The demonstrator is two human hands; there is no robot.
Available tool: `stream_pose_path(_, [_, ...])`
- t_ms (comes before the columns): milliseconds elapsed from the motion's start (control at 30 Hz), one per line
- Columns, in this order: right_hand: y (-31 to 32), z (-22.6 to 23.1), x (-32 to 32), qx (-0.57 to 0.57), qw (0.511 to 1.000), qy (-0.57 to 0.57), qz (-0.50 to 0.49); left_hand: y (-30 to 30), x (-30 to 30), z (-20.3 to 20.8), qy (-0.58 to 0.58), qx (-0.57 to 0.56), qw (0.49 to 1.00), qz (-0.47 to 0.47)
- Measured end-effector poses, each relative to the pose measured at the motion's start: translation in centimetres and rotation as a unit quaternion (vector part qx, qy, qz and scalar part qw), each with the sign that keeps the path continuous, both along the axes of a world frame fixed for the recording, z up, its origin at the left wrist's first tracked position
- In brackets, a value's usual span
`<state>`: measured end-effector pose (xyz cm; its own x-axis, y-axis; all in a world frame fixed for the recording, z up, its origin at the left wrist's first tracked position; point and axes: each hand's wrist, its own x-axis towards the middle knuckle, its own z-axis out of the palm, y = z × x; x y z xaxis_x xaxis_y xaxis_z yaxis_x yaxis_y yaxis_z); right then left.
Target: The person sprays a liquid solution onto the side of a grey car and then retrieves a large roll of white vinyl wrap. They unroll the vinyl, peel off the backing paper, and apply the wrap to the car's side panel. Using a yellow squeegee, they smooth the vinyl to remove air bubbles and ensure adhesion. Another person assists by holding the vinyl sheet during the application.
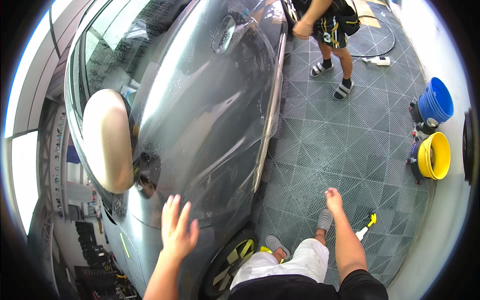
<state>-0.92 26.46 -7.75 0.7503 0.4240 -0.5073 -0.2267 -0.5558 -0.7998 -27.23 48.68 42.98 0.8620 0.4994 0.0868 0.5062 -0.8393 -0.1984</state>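
Fingers spread, my left hand [179, 227] is over the front side of a dark grey car, just ahead of its door [200, 130]; whether it touches the paint I cannot tell. Water beads and streaks mark the door, and what looks like clear film [276, 107] sticks out past its lower side. Near my left hand is the car's rounded side mirror [107, 142]. My right hand [334, 200] is held out over the floor with its fingers curled in, and nothing shows in it.
A black front wheel [227, 265] is beside my legs. On the tiled floor [320, 145] lies a white bottle with a yellow top [367, 227]. Blue [436, 100] and yellow [434, 156] buckets stand along the right wall. Another person [332, 45] stands farther along the car, near a hose.
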Motion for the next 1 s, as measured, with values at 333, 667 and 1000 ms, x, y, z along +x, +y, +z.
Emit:
stream_pose_path(333, [-17.7, -5.3, -6.3, -0.165, 0.982, 0.070, -0.065, 2.4, 5.4, -10.2, 0.116, -0.060, 0.991, -0.007])
stream_pose_path(667, [-36.8, -26.0, -13.2, -0.279, 0.946, 0.090, -0.135, 11.4, 12.1, -42.5, 0.499, 0.056, 0.842, -0.196])
stream_pose_path(1000, [-36.7, -34.3, -15.8, -0.280, 0.952, 0.096, -0.077, 20.2, 12.1, -60.4, 0.687, 0.176, 0.697, -0.102])
